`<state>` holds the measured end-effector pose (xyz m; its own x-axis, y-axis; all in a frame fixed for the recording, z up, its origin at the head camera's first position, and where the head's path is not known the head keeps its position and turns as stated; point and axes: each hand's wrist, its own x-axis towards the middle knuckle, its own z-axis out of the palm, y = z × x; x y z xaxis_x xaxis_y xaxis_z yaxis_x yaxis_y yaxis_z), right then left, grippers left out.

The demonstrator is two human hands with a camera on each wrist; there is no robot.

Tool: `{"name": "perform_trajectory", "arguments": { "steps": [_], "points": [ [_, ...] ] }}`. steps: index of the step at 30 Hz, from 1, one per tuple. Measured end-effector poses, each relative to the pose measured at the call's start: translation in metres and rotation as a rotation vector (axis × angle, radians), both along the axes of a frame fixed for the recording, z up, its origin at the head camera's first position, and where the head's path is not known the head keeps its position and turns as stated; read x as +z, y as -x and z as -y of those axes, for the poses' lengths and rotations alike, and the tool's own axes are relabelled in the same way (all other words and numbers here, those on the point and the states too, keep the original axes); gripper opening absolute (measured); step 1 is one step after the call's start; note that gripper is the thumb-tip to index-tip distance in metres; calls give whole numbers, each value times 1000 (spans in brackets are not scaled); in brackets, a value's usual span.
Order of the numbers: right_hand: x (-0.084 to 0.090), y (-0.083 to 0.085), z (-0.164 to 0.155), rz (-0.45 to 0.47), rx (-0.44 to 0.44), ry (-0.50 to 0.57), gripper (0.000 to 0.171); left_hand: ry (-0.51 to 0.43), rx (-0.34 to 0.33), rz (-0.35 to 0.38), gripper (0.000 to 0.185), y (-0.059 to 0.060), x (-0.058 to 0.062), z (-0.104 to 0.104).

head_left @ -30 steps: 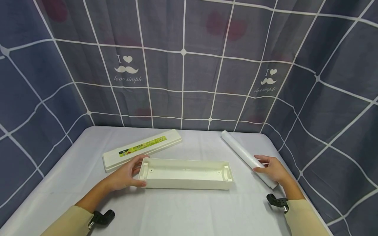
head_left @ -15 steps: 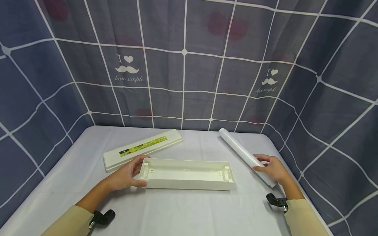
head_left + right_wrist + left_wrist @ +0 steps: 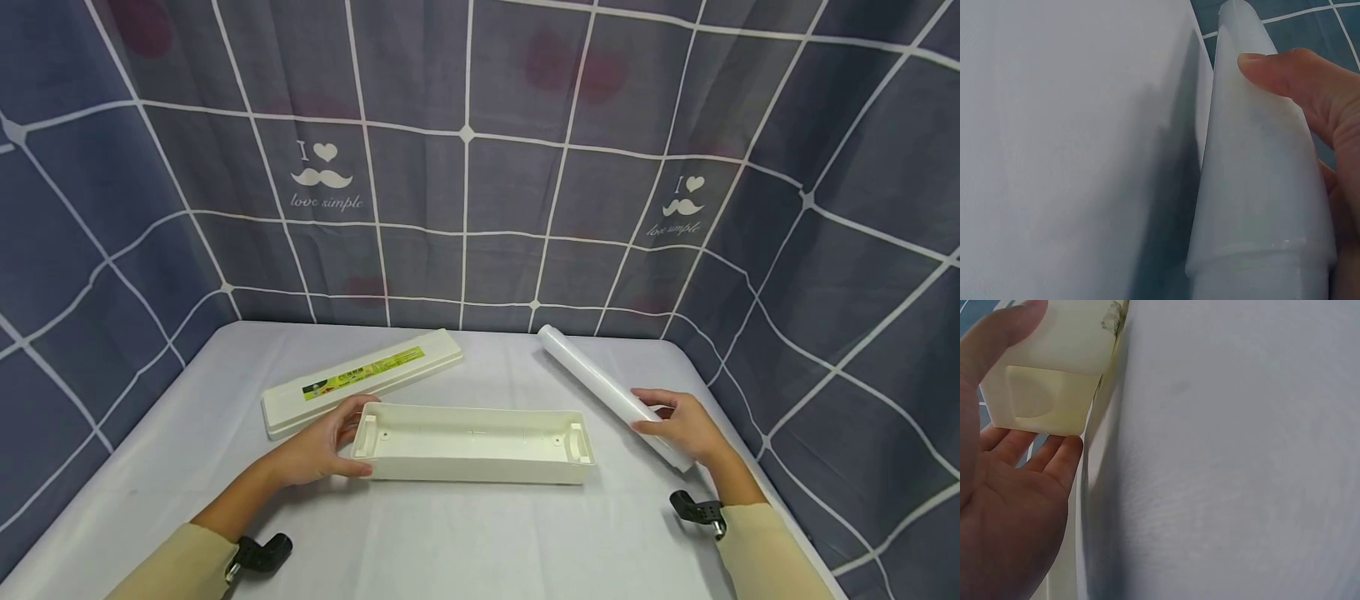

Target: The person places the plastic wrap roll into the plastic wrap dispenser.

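— Since a second ago, is the roll of plastic wrap swinging?

— Yes, its far end is drifting left, toward the open dispenser tray; the right hand is curling round the roll's near end and lifting it (thumb on top in the wrist view), probably to line it up with the tray.

— And the left hand?

— It is gripping the tray's left end, thumb over the rim, seemingly steadying it on the table.

— Anything else?

— The tray's labelled lid is lying just behind it, beneath the checked curtain.
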<state>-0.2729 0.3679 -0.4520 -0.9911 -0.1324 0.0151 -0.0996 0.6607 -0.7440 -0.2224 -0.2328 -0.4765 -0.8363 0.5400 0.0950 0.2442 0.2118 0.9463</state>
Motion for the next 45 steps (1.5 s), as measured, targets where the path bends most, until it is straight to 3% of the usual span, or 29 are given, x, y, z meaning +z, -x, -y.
{"name": "perform_trajectory", "arguments": {
  "steps": [12,23,45],
  "points": [
    [11,2,10,-105,44,-45,63,25,-12,-10,102,1,-2,1],
    [27,4,26,-128,99,-60,60,37,-13,-26,100,2,-1,1],
    [50,5,68,-179,283,53,60,11,-19,-15,103,2,-2,2]
  ]
}}
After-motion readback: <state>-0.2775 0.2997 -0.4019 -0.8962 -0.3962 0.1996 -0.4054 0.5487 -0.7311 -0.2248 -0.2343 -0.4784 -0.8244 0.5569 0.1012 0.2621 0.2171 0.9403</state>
